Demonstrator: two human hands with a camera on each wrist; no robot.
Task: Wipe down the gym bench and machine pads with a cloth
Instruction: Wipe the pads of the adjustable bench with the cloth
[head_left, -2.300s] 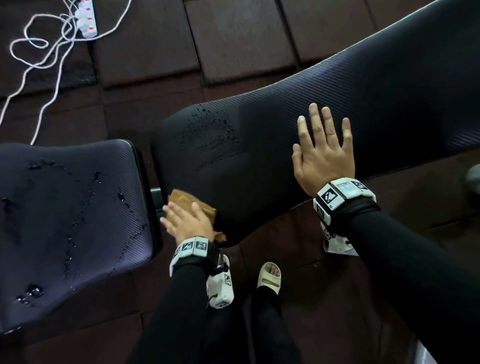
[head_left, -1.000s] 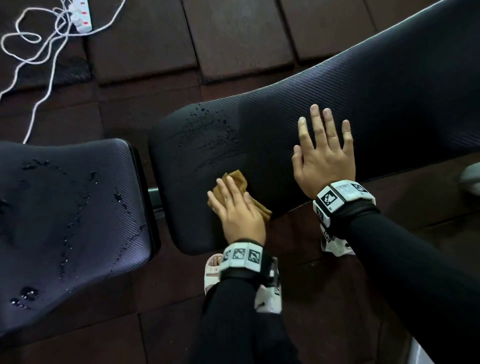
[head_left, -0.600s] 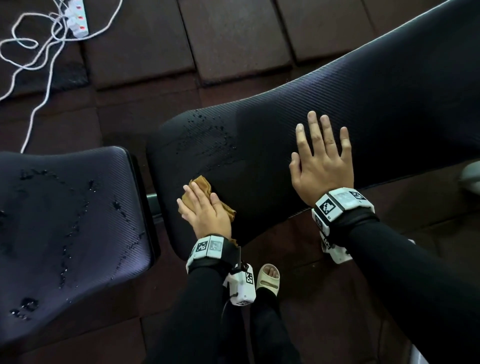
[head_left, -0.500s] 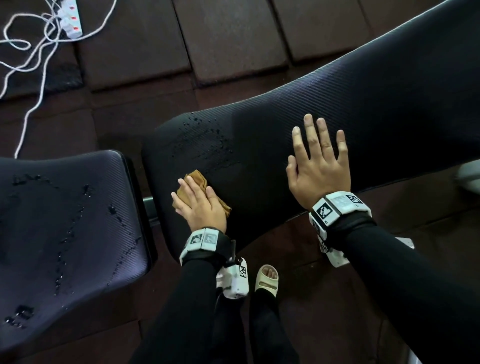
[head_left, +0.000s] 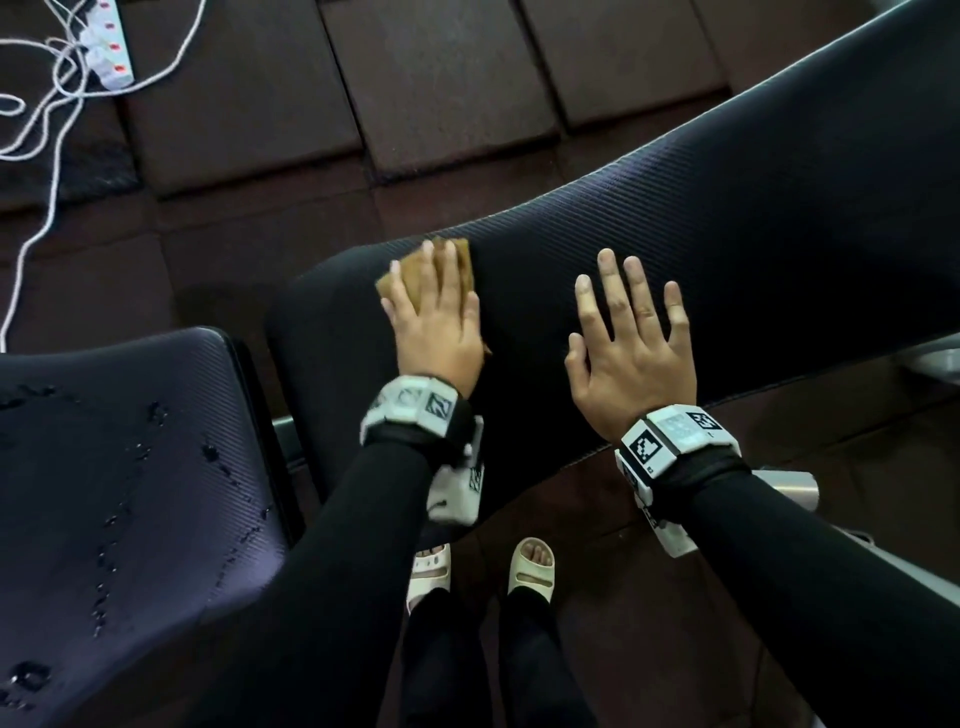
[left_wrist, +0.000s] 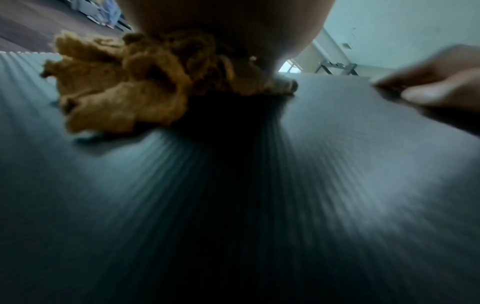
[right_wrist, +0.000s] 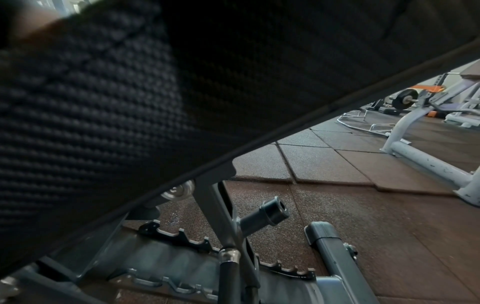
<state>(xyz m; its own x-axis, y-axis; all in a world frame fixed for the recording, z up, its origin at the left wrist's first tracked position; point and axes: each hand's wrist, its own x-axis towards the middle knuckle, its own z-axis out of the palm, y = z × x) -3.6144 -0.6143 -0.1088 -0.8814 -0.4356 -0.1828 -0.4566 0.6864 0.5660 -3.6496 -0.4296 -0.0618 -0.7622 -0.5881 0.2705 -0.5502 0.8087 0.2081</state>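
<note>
My left hand (head_left: 439, 322) lies flat with straight fingers on a brown cloth (head_left: 411, 281), pressing it onto the black ribbed back pad (head_left: 753, 223) near the pad's lower far edge. In the left wrist view the cloth (left_wrist: 116, 92) is bunched under my palm on the pad (left_wrist: 233, 205). My right hand (head_left: 631, 343) rests flat on the same pad, fingers spread, holding nothing. Left of the back pad, the seat pad (head_left: 130, 493) carries scattered water droplets.
A white power strip (head_left: 106, 44) with tangled cables lies on the brown rubber floor tiles at far left. My feet in pale sandals (head_left: 530, 566) stand below the bench. Under the pad sit the bench's metal frame and notched adjuster (right_wrist: 233, 236); other gym machines (right_wrist: 415, 148) stand beyond.
My left hand has slid the cloth from the pad's near edge up across to its far edge; the droplets there no longer show. My right hand has stayed put.
</note>
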